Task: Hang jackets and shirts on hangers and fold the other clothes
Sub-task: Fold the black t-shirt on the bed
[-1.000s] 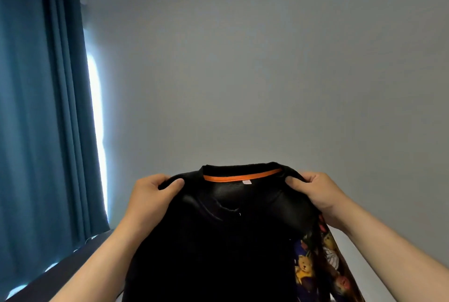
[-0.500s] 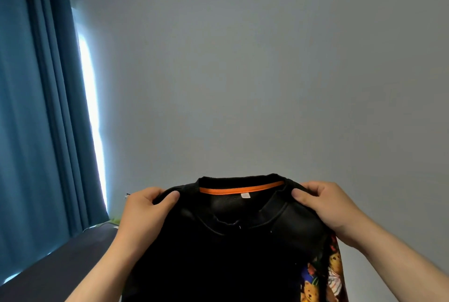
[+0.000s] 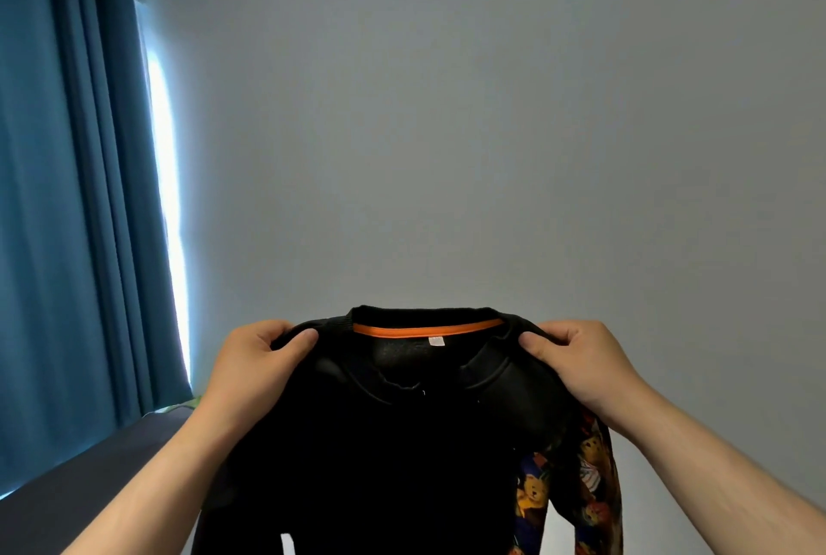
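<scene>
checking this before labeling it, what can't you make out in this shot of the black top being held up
- Black top: hem cut off by the bottom edge of the head view.
- White tag: too small to read.
- Fingers of left hand and right hand: tips hidden behind the shoulders.
- Printed sleeve: partly covered by the right arm, end cut off.
- Hanger: none visible.

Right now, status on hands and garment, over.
Left hand and right hand each grip a shoulder of the black top. Held up, collar upward. No hanger visible.

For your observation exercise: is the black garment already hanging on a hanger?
No: the left hand and right hand hold the black garment up by its shoulders.
</scene>
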Demonstrator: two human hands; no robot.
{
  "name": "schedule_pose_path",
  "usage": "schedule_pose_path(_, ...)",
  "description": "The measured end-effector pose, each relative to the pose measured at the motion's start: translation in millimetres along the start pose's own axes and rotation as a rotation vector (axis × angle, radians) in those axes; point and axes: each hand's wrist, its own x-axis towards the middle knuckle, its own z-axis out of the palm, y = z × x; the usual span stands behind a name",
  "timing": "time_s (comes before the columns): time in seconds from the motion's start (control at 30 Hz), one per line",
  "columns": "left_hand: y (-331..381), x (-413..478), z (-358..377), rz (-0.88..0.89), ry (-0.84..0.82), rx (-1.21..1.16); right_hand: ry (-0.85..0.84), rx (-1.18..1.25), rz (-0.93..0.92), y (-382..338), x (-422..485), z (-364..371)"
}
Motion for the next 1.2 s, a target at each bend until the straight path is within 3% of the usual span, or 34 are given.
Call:
schedule_pose_path(0.13,-15,25,17,-0.001,0.027,0.037,-0.031,-0.025,-0.048,14,41,9)
schedule_pose_path(0.3,-57,52,35,-0.051,0.085,0.071,-0.198,-0.023,-0.061,38,106,43)
schedule_pose_path(0.63,-186,52,56,-0.403,0.079,0.225,-0.678,-0.106,0.103,117,192,169)
schedule_pose_path(0.8,-272,52,74,-0.687,0.027,0.285,-0.820,-0.253,0.194,179,223,259)
schedule_pose_path(1.0,-391,73,101,-0.731,0.088,0.436,-0.852,-0.307,0.149,260,259,398)
schedule_pose_path(1.2,-579,67,156,-0.801,0.294,0.474,-0.833,-0.258,0.028,390,264,579)
